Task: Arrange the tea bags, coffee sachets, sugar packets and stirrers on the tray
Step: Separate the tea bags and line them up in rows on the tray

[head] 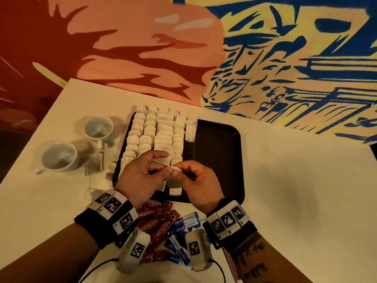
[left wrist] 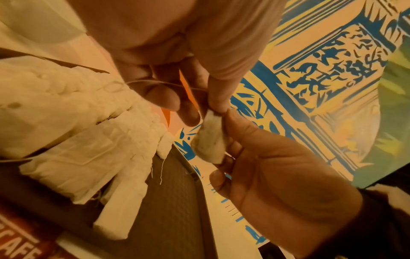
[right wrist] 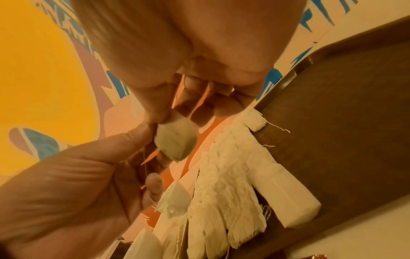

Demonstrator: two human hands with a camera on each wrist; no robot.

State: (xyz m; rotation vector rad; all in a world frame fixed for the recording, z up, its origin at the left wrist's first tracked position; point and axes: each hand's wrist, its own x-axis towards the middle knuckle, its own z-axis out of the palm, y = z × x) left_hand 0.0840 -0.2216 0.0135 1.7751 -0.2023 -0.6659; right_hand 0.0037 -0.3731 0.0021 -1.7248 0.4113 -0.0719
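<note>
Tea bag, single: being pinched between left hand and right hand, hanging long axis downward just above the near end of the tray, beside the filled rows, both hands equally near

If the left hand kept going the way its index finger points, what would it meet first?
Probably the rows of tea bags on the tray. The left hand, pinching a tea bag together with the right hand, hovers just above them, its index finger aimed over the rows. How high it hovers is unclear.
</note>
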